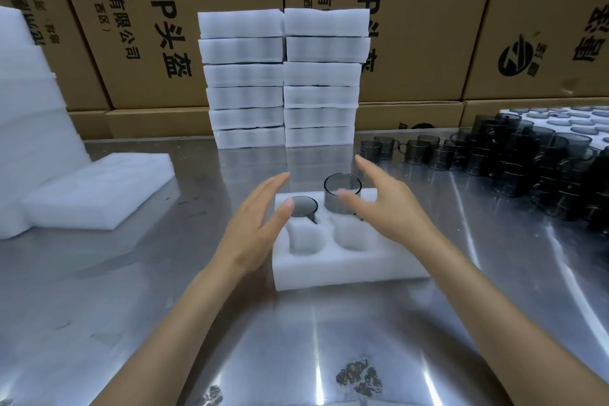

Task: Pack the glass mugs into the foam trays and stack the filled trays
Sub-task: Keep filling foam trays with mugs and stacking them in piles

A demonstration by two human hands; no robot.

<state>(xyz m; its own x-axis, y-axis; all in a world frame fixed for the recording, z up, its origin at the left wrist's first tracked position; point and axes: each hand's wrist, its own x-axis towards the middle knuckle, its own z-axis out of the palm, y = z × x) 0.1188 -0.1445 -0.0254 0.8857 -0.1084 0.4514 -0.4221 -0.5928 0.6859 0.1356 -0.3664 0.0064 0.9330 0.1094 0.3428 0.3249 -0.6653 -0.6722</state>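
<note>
**packer_jo:** Both hands are spread and holding nothing. Left hand [260, 221] hovers at the foam tray's [346, 269] left edge, right hand [385, 208] over its right side, fingers straight.

**mugfan:** Where are the mugs?

**packer_jo:** Between the two hands, in the far pockets. Sunken mug [302, 207], by the left thumb, sits low, mouth up, handle toward me. Raised mug [342, 196], by the right thumb, stands upright and sticks out higher. Near pockets just show foam.

**mugfan:** And the bench?

**packer_jo:** Shiny steel table [131, 290]. Loose mugs [527, 158] crowd beyond the right hand, filled tray stacks [283, 76] straight ahead, spare foam [99, 191] off the left hand, cardboard boxes [428, 26] behind.
</note>
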